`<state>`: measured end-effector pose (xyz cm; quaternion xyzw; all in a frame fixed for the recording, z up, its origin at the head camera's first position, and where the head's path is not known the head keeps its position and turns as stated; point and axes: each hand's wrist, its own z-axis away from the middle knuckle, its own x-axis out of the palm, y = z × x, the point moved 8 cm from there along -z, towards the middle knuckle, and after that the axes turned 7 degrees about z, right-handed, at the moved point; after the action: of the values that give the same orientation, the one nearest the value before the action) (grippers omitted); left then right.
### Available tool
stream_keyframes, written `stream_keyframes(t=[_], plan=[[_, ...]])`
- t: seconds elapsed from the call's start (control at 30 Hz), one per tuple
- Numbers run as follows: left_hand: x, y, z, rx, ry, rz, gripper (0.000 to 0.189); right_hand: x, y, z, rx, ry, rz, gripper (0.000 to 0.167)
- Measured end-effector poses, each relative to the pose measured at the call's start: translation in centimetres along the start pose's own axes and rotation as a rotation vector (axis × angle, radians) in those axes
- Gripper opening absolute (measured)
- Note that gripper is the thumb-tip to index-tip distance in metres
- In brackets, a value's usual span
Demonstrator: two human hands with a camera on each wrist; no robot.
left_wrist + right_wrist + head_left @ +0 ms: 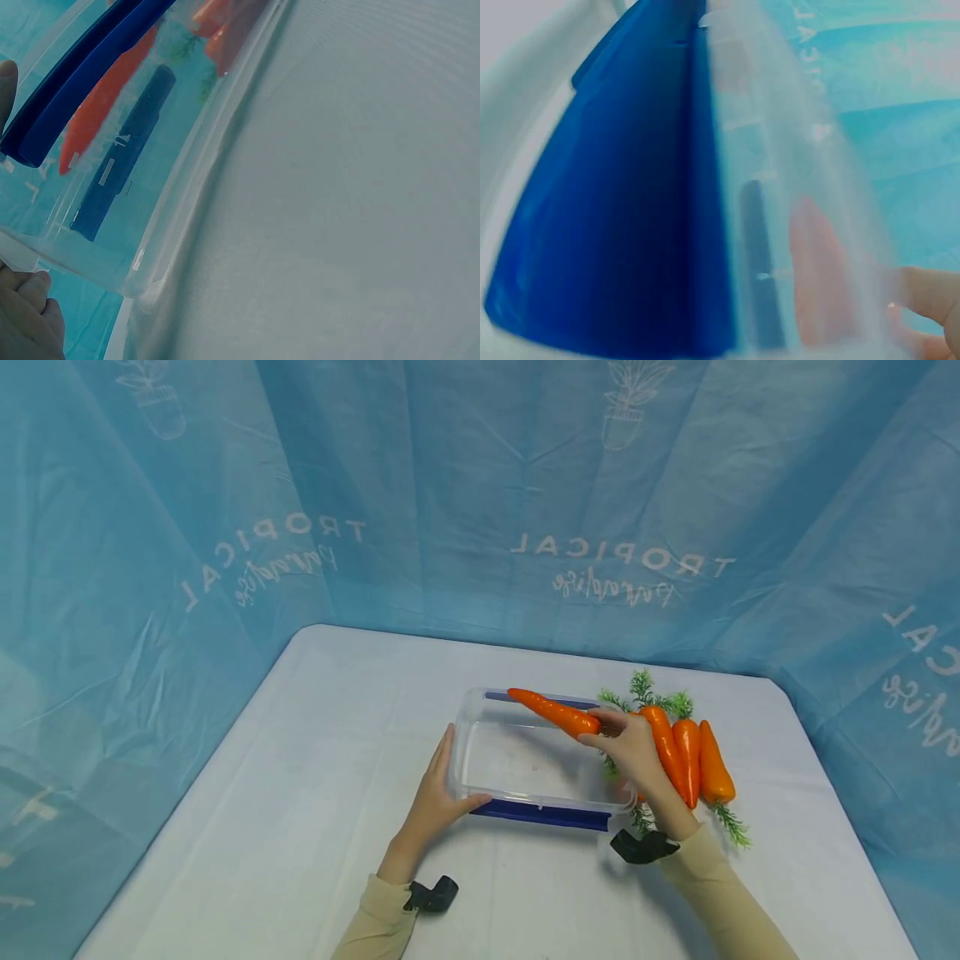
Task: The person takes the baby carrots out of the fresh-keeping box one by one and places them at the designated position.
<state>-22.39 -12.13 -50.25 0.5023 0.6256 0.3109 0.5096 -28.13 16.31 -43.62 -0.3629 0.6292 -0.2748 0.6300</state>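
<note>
A clear plastic food container [517, 760] with blue side clips [540, 814] lies on the table. My left hand [435, 797] grips its left front corner, thumb over the front rim and fingers along the left side. Above the container my right hand [626, 745] holds an orange carrot [555, 712] by its thick end, the tip pointing to the far left. Through the clear wall in the left wrist view the carrot [101, 112] shows as an orange shape. Green leaves [611, 766] show beneath the right hand.
Several more carrots [687, 756] with green leafy tops [660, 700] lie on the white table [322, 760] just right of the container, partly behind the right hand. A blue printed curtain [465, 510] hangs around the back and sides.
</note>
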Motion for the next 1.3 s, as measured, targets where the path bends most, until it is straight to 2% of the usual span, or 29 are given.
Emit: stream_keyframes(t=[0.1,0.27,0.5,0.67,0.87,1.13,1.3], plan=[[0.0,0.0,0.0,0.000,0.000,-0.005,0.119,-1.6,-0.1,0.8,0.016,0.065,-0.037,0.050],[0.1,-0.3,0.0,-0.004,0.002,0.004,0.120,-5.1,0.6,2.3,0.081,0.248,-0.025,0.049],[0.0,-0.3,0.0,0.000,0.008,-0.003,0.119,-9.3,3.3,4.8,0.198,0.468,-0.001,0.043],[0.0,-0.2,0.0,0.007,0.011,0.004,0.119,-11.1,5.6,6.3,0.264,0.568,0.000,0.043],[0.0,-0.4,-0.1,0.014,0.018,0.004,0.119,-11.9,7.7,7.6,0.341,0.613,0.047,0.046],[0.2,-0.5,-0.1,0.006,0.010,0.002,0.118,-12.0,9.1,8.2,0.342,0.613,0.071,0.045],[0.2,-0.4,-0.1,0.006,0.010,0.000,0.117,-11.8,9.3,8.4,0.363,0.585,0.091,0.046]])
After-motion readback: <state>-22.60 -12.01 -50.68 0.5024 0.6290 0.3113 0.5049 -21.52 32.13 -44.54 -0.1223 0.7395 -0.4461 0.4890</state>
